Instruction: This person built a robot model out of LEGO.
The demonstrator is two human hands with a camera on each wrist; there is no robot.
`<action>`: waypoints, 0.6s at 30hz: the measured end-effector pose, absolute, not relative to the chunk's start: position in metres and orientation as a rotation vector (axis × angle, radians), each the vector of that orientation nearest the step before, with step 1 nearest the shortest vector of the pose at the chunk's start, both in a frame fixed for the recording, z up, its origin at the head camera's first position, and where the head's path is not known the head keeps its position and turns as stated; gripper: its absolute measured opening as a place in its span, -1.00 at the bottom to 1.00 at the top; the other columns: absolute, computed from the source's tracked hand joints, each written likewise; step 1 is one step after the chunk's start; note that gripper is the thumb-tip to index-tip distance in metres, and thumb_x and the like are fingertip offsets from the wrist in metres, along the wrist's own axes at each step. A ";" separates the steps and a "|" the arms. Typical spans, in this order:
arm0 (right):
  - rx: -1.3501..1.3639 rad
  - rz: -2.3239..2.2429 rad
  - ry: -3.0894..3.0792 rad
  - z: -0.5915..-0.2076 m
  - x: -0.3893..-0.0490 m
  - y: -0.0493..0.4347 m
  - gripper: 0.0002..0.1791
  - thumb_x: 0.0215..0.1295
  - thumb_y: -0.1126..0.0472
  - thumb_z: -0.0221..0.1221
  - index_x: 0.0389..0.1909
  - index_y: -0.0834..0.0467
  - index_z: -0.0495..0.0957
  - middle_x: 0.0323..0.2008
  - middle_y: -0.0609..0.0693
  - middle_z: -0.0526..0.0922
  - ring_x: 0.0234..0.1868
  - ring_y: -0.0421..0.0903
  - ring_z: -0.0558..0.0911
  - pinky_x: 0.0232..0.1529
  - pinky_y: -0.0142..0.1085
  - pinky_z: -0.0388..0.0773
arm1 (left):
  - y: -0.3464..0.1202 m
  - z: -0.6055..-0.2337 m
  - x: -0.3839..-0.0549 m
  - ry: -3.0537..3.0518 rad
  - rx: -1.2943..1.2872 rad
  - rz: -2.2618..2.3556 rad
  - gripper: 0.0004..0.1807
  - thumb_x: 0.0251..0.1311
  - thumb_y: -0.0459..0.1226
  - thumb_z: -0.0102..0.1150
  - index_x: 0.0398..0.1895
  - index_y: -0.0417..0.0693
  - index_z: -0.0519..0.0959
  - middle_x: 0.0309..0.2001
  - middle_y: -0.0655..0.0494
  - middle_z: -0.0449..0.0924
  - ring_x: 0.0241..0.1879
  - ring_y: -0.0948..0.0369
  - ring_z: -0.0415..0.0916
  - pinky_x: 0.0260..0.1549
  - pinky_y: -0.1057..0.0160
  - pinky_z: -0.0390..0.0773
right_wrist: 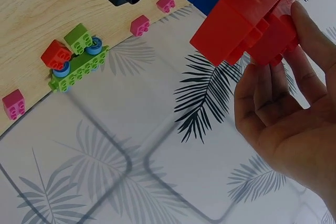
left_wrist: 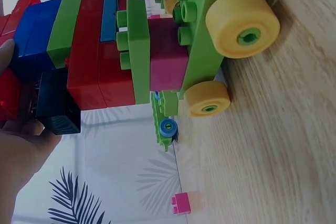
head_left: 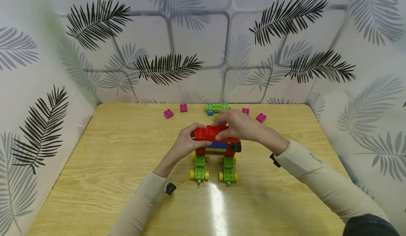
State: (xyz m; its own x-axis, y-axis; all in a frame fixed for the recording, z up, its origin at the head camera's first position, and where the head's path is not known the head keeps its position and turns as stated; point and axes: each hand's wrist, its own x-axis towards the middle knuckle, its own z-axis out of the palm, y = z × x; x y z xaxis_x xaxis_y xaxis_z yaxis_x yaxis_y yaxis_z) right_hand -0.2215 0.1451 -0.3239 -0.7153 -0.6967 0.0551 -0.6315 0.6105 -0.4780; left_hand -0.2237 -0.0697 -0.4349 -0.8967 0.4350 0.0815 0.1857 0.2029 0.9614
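Observation:
A tall toy-brick build (head_left: 216, 146) stands mid-table on green bases (head_left: 199, 168) with yellow wheels (left_wrist: 242, 24). Above the bases come red bricks (left_wrist: 86, 45), then a green layer, a blue layer (left_wrist: 34, 38) and red bricks on top. My left hand (head_left: 187, 142) grips the upper left end, thumb along the near face. At the top my right hand (head_left: 238, 125) pinches a red brick (right_wrist: 273, 40) between thumb and fingers, beside another red brick (right_wrist: 236, 24). A black brick (left_wrist: 59, 100) juts from the side of the build near my left hand.
Behind the build is a green base (head_left: 217, 107) with blue wheels, with a small red brick (right_wrist: 55, 54) and a green brick (right_wrist: 79, 38) at it. Pink bricks (head_left: 168, 114) lie either side, near the table's back edge. A leaf-patterned wall (head_left: 203, 45) rises behind the table (head_left: 111, 165).

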 end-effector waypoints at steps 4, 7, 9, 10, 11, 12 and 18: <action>-1.122 -0.739 2.685 -0.326 -0.222 0.146 -0.60 0.04 0.15 0.44 -0.08 0.20 0.67 -0.23 -0.02 0.61 -0.27 -0.11 0.54 -0.29 -0.35 0.56 | -0.071 -0.434 -0.223 2.264 0.587 1.755 -0.51 0.07 -0.21 0.41 0.08 -0.07 0.50 0.00 0.01 0.56 -0.11 0.07 0.54 -0.19 0.19 0.62; -1.134 -0.761 2.675 -0.329 -0.223 0.148 -0.60 0.05 0.14 0.43 -0.08 0.21 0.67 -0.23 -0.02 0.62 -0.28 -0.12 0.53 -0.30 -0.35 0.55 | -0.071 -0.434 -0.222 2.264 0.581 1.746 -0.51 0.07 -0.19 0.41 0.07 -0.06 0.51 -0.01 0.02 0.56 -0.10 0.07 0.53 -0.19 0.19 0.61; -1.145 -0.772 2.672 -0.330 -0.223 0.149 -0.61 0.06 0.13 0.42 -0.09 0.21 0.67 -0.24 -0.02 0.62 -0.30 -0.13 0.52 -0.31 -0.35 0.54 | -0.071 -0.434 -0.222 2.269 0.583 1.740 -0.52 0.06 -0.18 0.41 0.06 -0.04 0.51 -0.01 0.03 0.56 -0.10 0.07 0.53 -0.19 0.19 0.61; -1.149 -0.774 2.671 -0.331 -0.224 0.149 -0.62 0.06 0.13 0.42 -0.10 0.21 0.67 -0.24 -0.02 0.62 -0.31 -0.14 0.52 -0.31 -0.35 0.54 | -0.071 -0.434 -0.222 2.272 0.583 1.738 -0.53 0.06 -0.18 0.41 0.06 -0.03 0.51 -0.01 0.04 0.56 -0.09 0.07 0.52 -0.19 0.19 0.61; -1.153 -0.778 2.671 -0.331 -0.224 0.149 -0.62 0.07 0.13 0.42 -0.10 0.20 0.67 -0.25 -0.03 0.62 -0.32 -0.15 0.51 -0.32 -0.36 0.54 | -0.070 -0.433 -0.222 2.276 0.583 1.735 -0.53 0.06 -0.17 0.41 0.05 -0.03 0.51 -0.01 0.04 0.56 -0.09 0.07 0.52 -0.19 0.18 0.61; -1.157 -0.775 2.671 -0.331 -0.225 0.149 -0.63 0.07 0.13 0.41 -0.11 0.20 0.67 -0.25 -0.03 0.62 -0.32 -0.15 0.51 -0.32 -0.36 0.54 | -0.070 -0.433 -0.222 2.278 0.583 1.733 -0.53 0.06 -0.17 0.41 0.05 -0.03 0.51 -0.01 0.04 0.56 -0.09 0.07 0.52 -0.18 0.18 0.61; -1.152 -0.757 2.682 -0.331 -0.224 0.149 -0.63 0.10 0.11 0.39 -0.10 0.20 0.67 -0.23 -0.02 0.64 -0.29 -0.14 0.53 -0.27 -0.33 0.55 | -0.070 -0.431 -0.222 2.292 0.592 1.724 -0.54 0.08 -0.16 0.40 0.05 -0.02 0.51 -0.02 0.05 0.56 -0.09 0.07 0.52 -0.20 0.18 0.61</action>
